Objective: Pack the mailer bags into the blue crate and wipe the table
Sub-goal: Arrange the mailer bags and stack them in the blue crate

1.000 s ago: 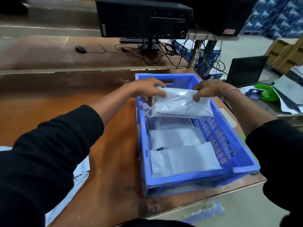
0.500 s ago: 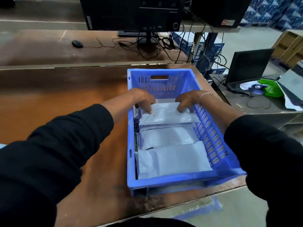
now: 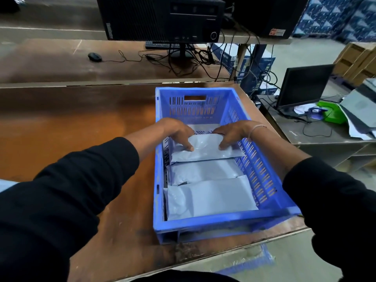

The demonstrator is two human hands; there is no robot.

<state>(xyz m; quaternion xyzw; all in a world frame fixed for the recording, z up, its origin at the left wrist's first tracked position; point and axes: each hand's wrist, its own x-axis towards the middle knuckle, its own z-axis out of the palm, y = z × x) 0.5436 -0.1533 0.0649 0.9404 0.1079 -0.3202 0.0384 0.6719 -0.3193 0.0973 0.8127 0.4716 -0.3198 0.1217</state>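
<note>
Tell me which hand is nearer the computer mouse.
Left. The left hand is in the blue crate, nearer the computer mouse on the far left; the right hand lies farther right.

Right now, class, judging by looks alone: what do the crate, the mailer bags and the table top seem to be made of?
Blue crate: looks like moulded rigid plastic, matt; slotted walls and a cut-out handle suggest it.
Mailer bags, such as the nearest mailer bag: thin grey plastic film, probably; soft sheen, creases and wrinkled sealed edges.
Table: seems to be brown wood board or laminate, semi-gloss; it reflects light, and its front edge looks worn.
</note>
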